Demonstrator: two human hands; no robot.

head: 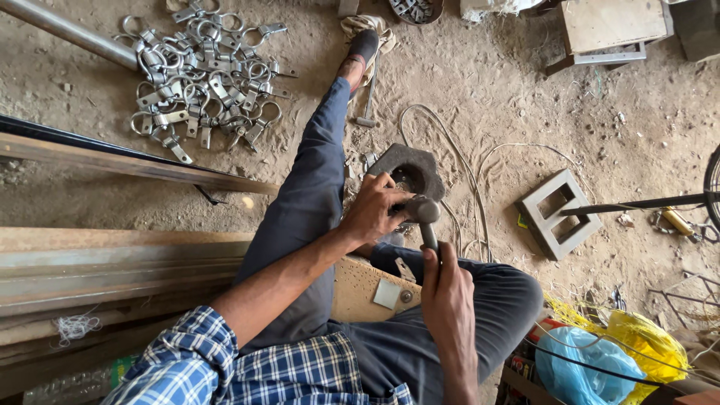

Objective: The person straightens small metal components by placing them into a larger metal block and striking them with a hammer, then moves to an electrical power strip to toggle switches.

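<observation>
Seemingly mid-strike, we grip a steel hammer (427,217) in our right hand (448,300), fingers clamped on its handle, head over the dark hexagonal iron die block (411,169), where our left hand (373,214) pinches a hidden workpiece.

**Count of things in a dirt-floor workshop**

Two hands: left hand (373,212) and right hand (448,289). One hammer (427,218). One dark metal block (411,171) with a round hollow. One heap of metal clamps (202,79), too many and too tangled to count. One grey frame (558,214) with two openings. One blue bag (581,367), one yellow bag (649,345). One round steel pipe (67,31).
</observation>
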